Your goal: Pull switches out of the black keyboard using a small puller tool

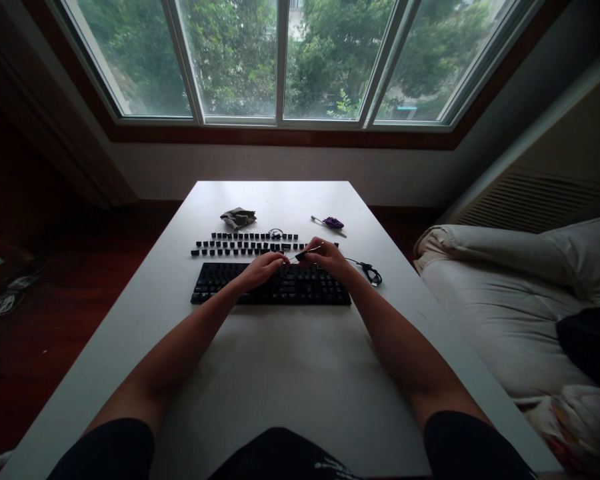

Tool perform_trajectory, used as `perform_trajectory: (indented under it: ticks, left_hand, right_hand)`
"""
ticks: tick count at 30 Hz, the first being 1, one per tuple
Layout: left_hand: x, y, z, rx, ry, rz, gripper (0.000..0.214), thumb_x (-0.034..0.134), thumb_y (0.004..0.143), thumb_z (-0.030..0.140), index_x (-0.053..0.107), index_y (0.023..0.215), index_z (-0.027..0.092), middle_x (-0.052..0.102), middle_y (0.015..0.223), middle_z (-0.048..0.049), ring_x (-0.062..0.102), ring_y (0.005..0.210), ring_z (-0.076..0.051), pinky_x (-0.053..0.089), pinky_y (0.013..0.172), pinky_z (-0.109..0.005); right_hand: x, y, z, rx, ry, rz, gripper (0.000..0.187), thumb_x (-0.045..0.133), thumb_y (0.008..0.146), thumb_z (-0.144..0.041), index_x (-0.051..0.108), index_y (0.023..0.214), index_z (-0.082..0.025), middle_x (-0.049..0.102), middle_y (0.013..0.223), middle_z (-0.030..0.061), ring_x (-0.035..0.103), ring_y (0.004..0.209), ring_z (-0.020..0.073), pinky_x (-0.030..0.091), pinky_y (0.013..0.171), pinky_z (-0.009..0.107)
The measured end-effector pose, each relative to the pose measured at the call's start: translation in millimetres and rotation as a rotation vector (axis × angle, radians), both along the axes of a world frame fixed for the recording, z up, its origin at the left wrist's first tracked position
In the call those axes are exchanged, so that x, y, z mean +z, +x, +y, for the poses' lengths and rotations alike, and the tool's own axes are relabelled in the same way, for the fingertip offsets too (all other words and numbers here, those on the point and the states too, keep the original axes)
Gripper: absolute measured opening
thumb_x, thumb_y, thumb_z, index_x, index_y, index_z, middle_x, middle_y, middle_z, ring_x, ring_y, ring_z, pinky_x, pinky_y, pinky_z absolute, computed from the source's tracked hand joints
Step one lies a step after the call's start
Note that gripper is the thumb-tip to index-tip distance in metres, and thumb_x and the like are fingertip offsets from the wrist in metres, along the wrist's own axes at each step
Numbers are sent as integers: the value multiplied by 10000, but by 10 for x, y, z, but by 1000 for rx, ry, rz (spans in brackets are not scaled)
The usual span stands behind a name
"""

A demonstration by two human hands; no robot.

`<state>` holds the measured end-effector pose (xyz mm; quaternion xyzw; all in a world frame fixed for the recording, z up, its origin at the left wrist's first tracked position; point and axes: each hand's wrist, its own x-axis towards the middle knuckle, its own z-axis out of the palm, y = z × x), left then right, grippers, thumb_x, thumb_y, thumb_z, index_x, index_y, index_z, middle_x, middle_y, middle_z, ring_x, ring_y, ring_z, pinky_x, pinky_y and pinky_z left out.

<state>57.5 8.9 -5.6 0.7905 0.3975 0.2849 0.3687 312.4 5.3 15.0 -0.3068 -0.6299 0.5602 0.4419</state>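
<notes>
A black keyboard (220,283) lies across the middle of the white table (280,373). Both my hands hover over its far edge. My right hand (325,258) is closed on a thin tool with a black tip (307,252) that points left. My left hand (265,267) has its fingers pinched together at that tip; what they hold, if anything, is too small to make out. Behind the keyboard, two rows of loose black keycaps (240,244) sit on the table.
A crumpled grey cloth (238,217) and a purple-handled brush (330,223) lie farther back. The keyboard's coiled cable (369,272) rests to the right. A white sofa (510,307) flanks the table's right side; windows (280,60) face me.
</notes>
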Motion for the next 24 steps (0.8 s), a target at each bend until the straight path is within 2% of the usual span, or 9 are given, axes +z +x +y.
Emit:
perform_trajectory:
  ticks: [3, 9, 14, 17, 24]
  left_hand:
    - [-33, 0, 44, 69, 33, 25, 326, 445, 977, 319, 732, 1091, 215, 731, 1083, -34, 662, 907, -173, 531, 835, -291]
    - [-43, 107, 175, 184, 172, 175, 277, 612, 911, 290, 715, 1162, 238, 760, 1018, -40, 688, 906, -201, 517, 838, -314]
    - [-39, 316, 345, 220, 352, 399, 191, 633, 907, 285, 751, 1053, 253, 755, 1015, -47, 662, 975, -240, 468, 916, -373]
    - [-65, 431, 430, 227, 432, 485, 175, 652, 892, 283, 763, 1024, 255, 722, 1093, -68, 603, 1069, -270, 429, 954, -409]
    - [-154, 514, 574, 256, 417, 568, 174, 663, 870, 271, 769, 1005, 251, 655, 1103, -98, 522, 1121, -305, 398, 932, -433]
  right_hand:
    - [4, 48, 18, -61, -20, 22, 332, 820, 785, -411, 591, 873, -188, 769, 794, 54, 766, 727, 239, 629, 690, 391]
    - [-6, 102, 54, -111, -21, 69, 353, 827, 774, -423, 573, 850, -190, 755, 771, 47, 756, 677, 236, 625, 660, 393]
    - [-31, 110, 73, -125, -32, 74, 374, 828, 760, -448, 573, 854, -192, 753, 752, 35, 749, 658, 219, 627, 652, 368]
    - [-37, 110, 78, -157, -29, 89, 376, 832, 753, -443, 568, 852, -194, 749, 728, 28, 744, 633, 210, 622, 633, 347]
    - [-28, 129, 70, -187, -33, 122, 355, 826, 757, -414, 555, 842, -202, 743, 714, 20, 740, 632, 209, 613, 617, 336]
